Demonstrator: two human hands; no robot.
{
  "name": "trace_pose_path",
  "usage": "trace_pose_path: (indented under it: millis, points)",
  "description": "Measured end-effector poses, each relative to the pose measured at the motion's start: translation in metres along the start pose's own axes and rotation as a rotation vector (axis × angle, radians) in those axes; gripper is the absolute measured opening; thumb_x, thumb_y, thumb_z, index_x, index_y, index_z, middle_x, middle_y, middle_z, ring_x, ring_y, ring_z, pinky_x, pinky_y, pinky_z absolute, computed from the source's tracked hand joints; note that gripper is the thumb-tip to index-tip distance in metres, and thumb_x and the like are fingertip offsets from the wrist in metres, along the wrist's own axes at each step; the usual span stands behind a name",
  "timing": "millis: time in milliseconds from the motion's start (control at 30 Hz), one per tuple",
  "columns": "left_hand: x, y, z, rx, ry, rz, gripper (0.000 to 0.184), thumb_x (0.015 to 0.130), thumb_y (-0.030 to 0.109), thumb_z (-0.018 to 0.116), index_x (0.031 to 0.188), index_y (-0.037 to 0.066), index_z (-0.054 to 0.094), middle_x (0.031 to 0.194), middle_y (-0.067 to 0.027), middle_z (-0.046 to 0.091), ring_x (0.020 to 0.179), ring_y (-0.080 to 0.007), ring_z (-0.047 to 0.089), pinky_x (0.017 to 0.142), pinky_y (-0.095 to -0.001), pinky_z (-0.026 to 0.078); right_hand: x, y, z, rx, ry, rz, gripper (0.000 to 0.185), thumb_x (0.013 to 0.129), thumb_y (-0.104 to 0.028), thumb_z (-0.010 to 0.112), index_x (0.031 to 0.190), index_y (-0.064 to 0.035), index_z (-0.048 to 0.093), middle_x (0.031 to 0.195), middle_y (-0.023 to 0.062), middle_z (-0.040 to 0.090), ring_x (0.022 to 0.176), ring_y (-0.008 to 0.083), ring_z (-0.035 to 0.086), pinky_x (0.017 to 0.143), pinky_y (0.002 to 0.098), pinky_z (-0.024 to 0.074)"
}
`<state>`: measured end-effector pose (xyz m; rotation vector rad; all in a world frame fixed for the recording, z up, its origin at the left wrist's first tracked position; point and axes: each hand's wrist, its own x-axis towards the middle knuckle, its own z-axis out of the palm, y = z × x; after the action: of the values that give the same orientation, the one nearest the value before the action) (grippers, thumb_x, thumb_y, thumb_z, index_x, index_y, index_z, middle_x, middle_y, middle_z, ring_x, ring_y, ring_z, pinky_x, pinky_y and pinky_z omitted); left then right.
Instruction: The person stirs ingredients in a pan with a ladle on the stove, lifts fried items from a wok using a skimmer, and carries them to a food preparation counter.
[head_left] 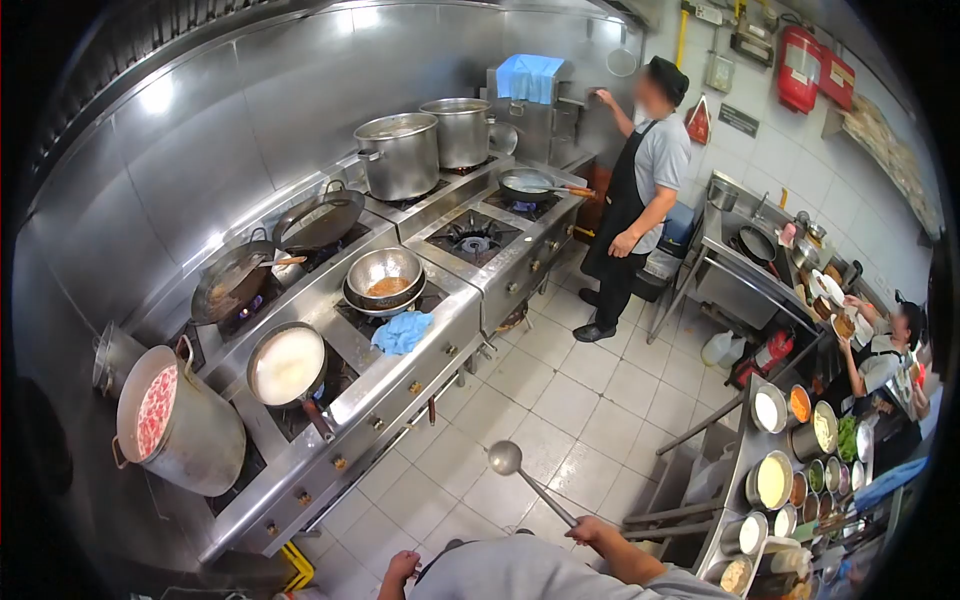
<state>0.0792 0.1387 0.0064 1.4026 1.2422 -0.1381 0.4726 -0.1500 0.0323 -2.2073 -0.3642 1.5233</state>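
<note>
"What's in your grip?"

"My right hand (597, 536) is clenched round the ladle (505, 458), its bowl towards ten o'clock. My left hand (403, 567) is curled; I can't tell whether it holds anything."

"Heavy?"

"Stiff metal, probably light, but bowl-heavy when full. Grease would make it slippery, so I'd grasp well up the handle."

"And beyond?"

"Pan (287, 366) at ten, blue cloth (402, 332) at eleven."
</note>
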Motion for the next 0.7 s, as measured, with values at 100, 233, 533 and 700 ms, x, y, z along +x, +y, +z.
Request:
trace_pose_path:
  millis: [100, 233, 533, 700]
  points:
    - [0.001, 0.0, 0.001, -0.011, -0.016, -0.024, 0.031, 0.077, 0.026, 0.052, 0.093, 0.0, 0.056, 0.075, -0.0118, 0.061, 0.053, -0.0188, 0.055, 0.046, -0.0298, 0.048, -0.015, -0.038, 0.01, 0.223, -0.054, -0.051, 0.022, 0.072, -0.021, 0.063, 0.073, -0.0016, 0.053, 0.058, 0.0061, 0.052, 0.044, 0.0137, 0.049, 0.04, 0.0265, 0.0407]
    - [-0.002, -0.006, -0.001, -0.037, -0.023, -0.075, 0.029, 0.076, 0.025, 0.052, 0.092, 0.001, 0.057, 0.074, -0.0108, 0.06, 0.053, -0.0185, 0.055, 0.046, -0.0291, 0.047, -0.026, -0.099, 0.024, 0.184, -0.066, -0.096, 0.02, 0.075, -0.019, 0.061, 0.069, -0.0026, 0.05, 0.058, 0.0047, 0.051, 0.043, 0.0125, 0.048, 0.039, 0.026, 0.0406]
    - [-0.005, -0.05, -0.03, -0.123, -0.041, -0.146, 0.024, 0.073, 0.022, 0.051, 0.087, 0.003, 0.057, 0.073, -0.0096, 0.059, 0.049, -0.0176, 0.054, 0.045, -0.0276, 0.046, -0.04, -0.166, 0.075, 0.725, -0.278, 0.021, 0.018, 0.078, -0.017, 0.057, 0.067, -0.0066, 0.048, 0.059, 0.0004, 0.047, 0.052, 0.0105, 0.045, 0.048, 0.0254, 0.0401]
    - [-0.01, -0.065, -0.05, -0.131, -0.025, -0.127, 0.023, 0.074, 0.023, 0.051, 0.083, 0.003, 0.057, 0.072, -0.0093, 0.059, 0.049, -0.0177, 0.053, 0.045, -0.0282, 0.046, -0.055, -0.167, 0.114, 0.811, -0.297, 0.068, 0.014, 0.078, -0.01, 0.053, 0.066, -0.0061, 0.047, 0.058, 0.0024, 0.047, 0.05, 0.0118, 0.046, 0.047, 0.0248, 0.0406]
